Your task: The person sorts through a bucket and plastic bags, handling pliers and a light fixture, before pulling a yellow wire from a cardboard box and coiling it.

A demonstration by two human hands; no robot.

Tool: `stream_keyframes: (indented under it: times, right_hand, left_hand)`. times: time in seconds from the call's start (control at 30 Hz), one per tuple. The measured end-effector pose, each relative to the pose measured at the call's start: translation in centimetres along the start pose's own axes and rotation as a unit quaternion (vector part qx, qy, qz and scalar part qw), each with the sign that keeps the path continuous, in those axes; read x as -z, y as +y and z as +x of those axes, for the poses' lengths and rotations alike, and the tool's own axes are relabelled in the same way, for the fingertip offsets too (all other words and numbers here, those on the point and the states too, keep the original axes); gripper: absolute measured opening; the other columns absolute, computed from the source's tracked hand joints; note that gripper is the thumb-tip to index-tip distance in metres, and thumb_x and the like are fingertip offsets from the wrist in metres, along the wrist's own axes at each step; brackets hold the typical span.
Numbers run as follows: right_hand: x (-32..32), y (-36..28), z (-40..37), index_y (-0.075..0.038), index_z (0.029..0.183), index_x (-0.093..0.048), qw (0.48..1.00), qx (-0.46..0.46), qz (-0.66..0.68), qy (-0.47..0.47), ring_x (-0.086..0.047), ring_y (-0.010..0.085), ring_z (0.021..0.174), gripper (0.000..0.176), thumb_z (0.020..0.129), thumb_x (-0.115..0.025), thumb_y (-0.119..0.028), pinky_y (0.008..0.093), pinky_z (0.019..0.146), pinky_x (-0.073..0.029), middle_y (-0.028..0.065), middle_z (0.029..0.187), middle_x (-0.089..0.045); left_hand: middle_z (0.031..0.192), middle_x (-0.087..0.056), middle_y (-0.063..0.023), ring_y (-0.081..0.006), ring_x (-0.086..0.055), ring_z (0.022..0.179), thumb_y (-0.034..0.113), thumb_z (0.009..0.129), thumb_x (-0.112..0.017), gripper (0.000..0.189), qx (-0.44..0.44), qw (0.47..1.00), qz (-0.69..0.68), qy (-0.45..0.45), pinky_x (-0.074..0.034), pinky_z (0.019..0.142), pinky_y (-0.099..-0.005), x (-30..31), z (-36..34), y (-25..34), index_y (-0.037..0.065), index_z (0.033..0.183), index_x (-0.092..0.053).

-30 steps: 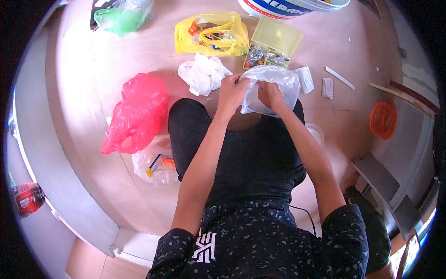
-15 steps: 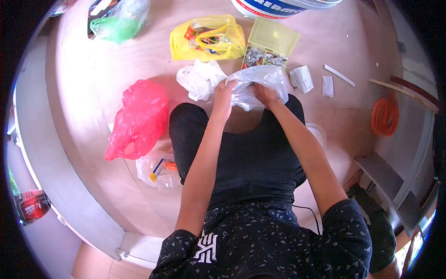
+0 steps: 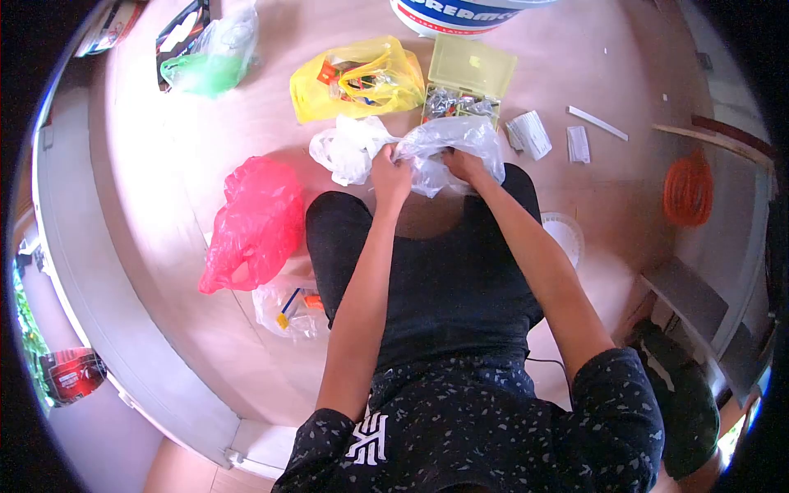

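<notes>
A clear plastic bag point(image 3: 452, 148) is stretched between my two hands, above the gap between my knees. My left hand point(image 3: 391, 171) pinches the bag's left edge. My right hand point(image 3: 466, 166) grips the bag from the right, its fingertips partly hidden by the plastic. Just left of the clear bag lies a crumpled white bag point(image 3: 349, 152). Beyond my hands, an open pale yellow box point(image 3: 472, 67) holds small packets, and its lid leans back. Next to that box is a yellow bag point(image 3: 316, 89) with mixed items inside.
A red bag point(image 3: 255, 218) lies at left, with a clear bag of items point(image 3: 288, 316) below it. White packs point(image 3: 528, 135) and a strip point(image 3: 597, 123) lie at right, near an orange coil point(image 3: 688, 191). A large tub point(image 3: 460, 18) stands at the top.
The whole view has shifted slightly. My left hand's fingers have changed position on the clear bag's edge, and the bag is bunched a little differently. Both hands still hold it.
</notes>
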State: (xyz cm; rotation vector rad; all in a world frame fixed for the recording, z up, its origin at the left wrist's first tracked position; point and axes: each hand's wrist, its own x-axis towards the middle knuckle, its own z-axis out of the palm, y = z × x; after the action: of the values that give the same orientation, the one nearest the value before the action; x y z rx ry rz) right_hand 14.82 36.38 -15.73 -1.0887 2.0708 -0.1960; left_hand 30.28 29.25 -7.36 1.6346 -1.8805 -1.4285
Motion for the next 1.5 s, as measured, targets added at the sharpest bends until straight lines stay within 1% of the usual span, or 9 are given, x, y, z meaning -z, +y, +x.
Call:
stream_keyframes:
  times: [0.07,0.17,0.3,0.37,0.53,0.87,1.1,1.17,1.5]
  right_hand:
    - [0.2,-0.6,-0.4,-0.007,0.116,-0.054,0.999,-0.021,0.027,0.003,-0.048,0.0366,0.112,0.043,0.086,-0.045,-0.037,0.0414,0.096,-0.037,0.0191,0.122,-0.051]
    - [2.0,-2.0,-1.9,-0.010,0.116,-0.055,0.997,-0.033,0.040,-0.058,-0.047,0.0356,0.113,0.040,0.087,-0.044,-0.034,0.0402,0.098,-0.035,0.0176,0.122,-0.051]
    - [-1.8,2.6,1.0,-0.013,0.115,-0.057,0.989,0.122,-0.066,0.052,-0.045,0.0338,0.116,0.036,0.087,-0.044,-0.031,0.0398,0.100,-0.033,0.0157,0.121,-0.052]
    - [-1.3,2.4,0.2,-0.011,0.113,-0.057,0.997,0.050,0.046,0.032,-0.046,0.0344,0.114,0.033,0.086,-0.047,-0.027,0.0401,0.098,-0.034,0.0155,0.120,-0.053]
    - [-1.3,1.8,-0.8,-0.007,0.110,-0.057,0.994,0.015,0.089,0.067,-0.051,0.0355,0.104,0.030,0.082,-0.053,-0.019,0.0414,0.090,-0.039,0.0184,0.109,-0.058]
    - [4.7,-2.2,-6.6,-0.006,0.103,-0.057,0.964,0.150,0.068,-0.209,-0.060,0.0277,0.088,0.022,0.083,-0.050,-0.013,0.0344,0.080,-0.045,0.0138,0.097,-0.063]
    - [5.4,-2.7,-6.4,0.001,0.098,-0.058,0.915,0.198,0.270,-0.226,-0.058,0.0154,0.080,0.022,0.083,-0.050,-0.013,0.0296,0.076,-0.044,0.0116,0.088,-0.063]
    - [4.9,-2.6,-6.2,0.003,0.095,-0.059,0.913,0.107,0.329,-0.217,-0.058,0.0148,0.077,0.021,0.083,-0.049,-0.011,0.0303,0.074,-0.044,0.0108,0.081,-0.063]
    - [4.1,-3.3,-5.3,0.003,0.093,-0.061,0.955,0.223,0.162,-0.109,-0.062,0.0229,0.075,0.018,0.080,-0.051,-0.006,0.0330,0.071,-0.047,0.0140,0.079,-0.064]
  left_hand:
    - [0.093,-0.063,-0.0168,-0.0268,-0.062,0.078,0.011,0.082,-0.053,0.025,0.106,0.983,-0.152,-0.001,-0.047,0.072,-0.0372,-0.4,-0.1,0.3,-0.005,0.100,-0.056]
    - [0.099,-0.062,-0.0177,-0.0235,-0.062,0.081,0.011,0.081,-0.055,0.031,0.016,0.994,-0.077,0.081,-0.047,0.075,-0.0345,-1.7,0.7,-2.1,-0.007,0.106,-0.054]
    - [0.097,-0.063,-0.0164,-0.0227,-0.062,0.085,0.016,0.079,-0.059,0.035,0.028,0.993,0.021,0.116,-0.047,0.079,-0.0333,-1.9,0.1,-0.9,-0.005,0.107,-0.056]
    - [0.095,-0.062,-0.0211,-0.0353,-0.060,0.090,0.022,0.075,-0.061,0.034,0.029,0.997,-0.059,-0.048,-0.045,0.082,-0.0400,-1.5,0.2,-0.6,-0.003,0.099,-0.061]
    - [0.088,-0.063,-0.0216,-0.0375,-0.060,0.087,0.028,0.075,-0.062,0.034,0.072,0.993,0.082,0.039,-0.045,0.081,-0.0445,-2.6,1.2,-1.2,0.001,0.095,-0.063]
    - [0.090,-0.061,-0.0239,-0.0401,-0.058,0.086,0.022,0.075,-0.059,0.030,0.015,0.983,0.181,-0.013,-0.045,0.077,-0.0472,0.2,-1.1,-1.3,0.001,0.096,-0.062]
    - [0.091,-0.062,-0.0235,-0.0395,-0.058,0.090,0.019,0.075,-0.058,0.032,0.028,0.995,0.100,0.005,-0.045,0.078,-0.0456,0.3,-2.6,-3.1,0.003,0.102,-0.061]
    - [0.087,-0.062,-0.0242,-0.0401,-0.059,0.087,0.020,0.075,-0.057,0.030,0.064,0.997,0.023,-0.019,-0.045,0.076,-0.0461,0.0,-2.4,-3.9,0.000,0.097,-0.062]
    - [0.087,-0.065,-0.0196,-0.0354,-0.061,0.088,0.022,0.077,-0.059,0.028,0.021,0.995,-0.096,0.033,-0.046,0.075,-0.0403,-0.6,-1.5,-6.7,0.000,0.095,-0.063]
